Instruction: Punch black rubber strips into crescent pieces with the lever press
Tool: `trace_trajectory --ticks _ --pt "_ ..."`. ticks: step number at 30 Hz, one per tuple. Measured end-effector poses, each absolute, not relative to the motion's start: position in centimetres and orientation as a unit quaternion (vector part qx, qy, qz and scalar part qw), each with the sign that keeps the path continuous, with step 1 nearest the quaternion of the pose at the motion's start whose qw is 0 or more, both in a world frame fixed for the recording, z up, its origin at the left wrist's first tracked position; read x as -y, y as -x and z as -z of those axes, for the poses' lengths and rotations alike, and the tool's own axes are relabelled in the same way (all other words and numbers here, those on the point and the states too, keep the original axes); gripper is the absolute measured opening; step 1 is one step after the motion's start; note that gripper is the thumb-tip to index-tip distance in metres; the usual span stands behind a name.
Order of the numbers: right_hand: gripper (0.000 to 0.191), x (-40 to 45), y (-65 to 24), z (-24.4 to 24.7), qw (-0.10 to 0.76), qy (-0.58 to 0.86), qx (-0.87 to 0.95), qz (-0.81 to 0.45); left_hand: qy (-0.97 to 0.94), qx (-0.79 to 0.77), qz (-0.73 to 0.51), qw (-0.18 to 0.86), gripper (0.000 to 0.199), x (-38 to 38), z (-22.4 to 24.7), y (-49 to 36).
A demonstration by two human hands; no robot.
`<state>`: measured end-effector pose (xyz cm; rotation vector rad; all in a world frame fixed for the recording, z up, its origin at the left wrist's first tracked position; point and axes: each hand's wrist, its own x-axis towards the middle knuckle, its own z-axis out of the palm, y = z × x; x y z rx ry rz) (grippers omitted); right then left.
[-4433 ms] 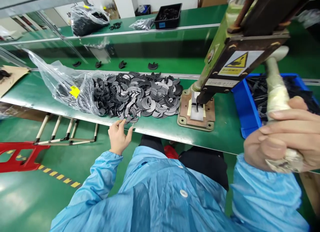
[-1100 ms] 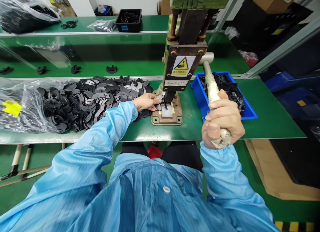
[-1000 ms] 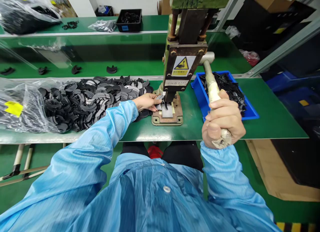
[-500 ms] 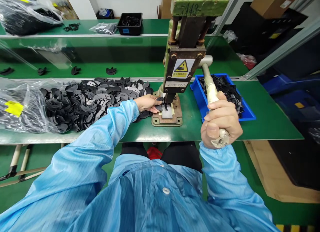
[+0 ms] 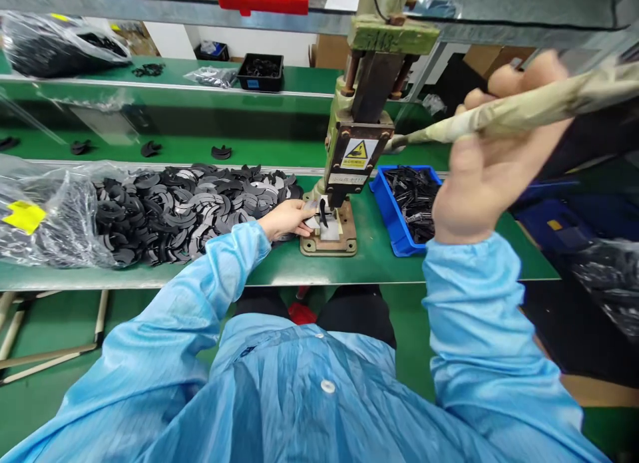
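Note:
My left hand is at the left side of the press base, its fingers closed on a small curved plastic piece that looks shiny grey in the light. Touching or close beside it, a dark curved piece stands at the fixture under the ram. The ram of the hand press hangs above. Raised at the upper right, my right hand is on the tape-wrapped press lever, thumb in front and fingers behind. Motion blurs this hand.
A heap of black curved pieces spreads left of the press, beside a clear plastic bag. To the right stands a blue bin with black parts. Single pieces lie behind. A black tray sits on the back shelf.
My right hand has swung the lever upward and its grip has loosened. The ram has risen off the fixture. My left hand stays at the base. The view has shifted.

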<state>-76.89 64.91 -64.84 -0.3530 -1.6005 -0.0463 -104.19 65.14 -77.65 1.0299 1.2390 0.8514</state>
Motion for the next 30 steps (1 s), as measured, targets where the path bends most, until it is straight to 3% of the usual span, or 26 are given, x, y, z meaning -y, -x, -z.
trace_trajectory --ticks 2,4,5,7,9,13,22,30 --pt "0.063 -64.6 77.0 68.7 0.691 0.227 0.685 0.037 -0.465 -0.516 -0.381 0.610 0.031 -63.0 77.1 105.1" --pt "0.048 -63.5 77.7 73.9 0.692 0.303 0.655 -0.028 -0.489 -0.488 -0.387 0.611 0.034 -60.8 76.8 105.8" --pt "0.039 -62.6 78.3 76.5 0.646 0.329 0.681 -0.104 -0.501 -0.473 -0.388 0.611 0.036 -59.7 76.8 106.0" --pt "0.042 -60.8 79.7 80.6 0.545 0.347 0.716 -0.263 -0.520 -0.449 -0.389 0.613 0.042 -57.9 76.8 106.1" --pt "0.043 -59.2 81.2 82.9 0.499 0.338 0.721 -0.341 -0.533 -0.435 -0.383 0.616 0.046 -56.7 76.9 105.8" --pt "0.033 -57.8 83.3 83.7 0.520 0.328 0.708 -0.348 -0.548 -0.430 -0.371 0.615 0.045 -55.5 77.3 104.8" --pt "0.035 -56.3 84.0 84.2 0.560 0.348 0.671 -0.340 -0.535 -0.411 -0.368 0.640 0.048 -54.5 76.5 103.9" --pt "0.035 -56.4 83.4 84.4 0.541 0.357 0.684 -0.336 -0.546 -0.417 -0.372 0.624 0.047 -54.0 76.0 103.9"
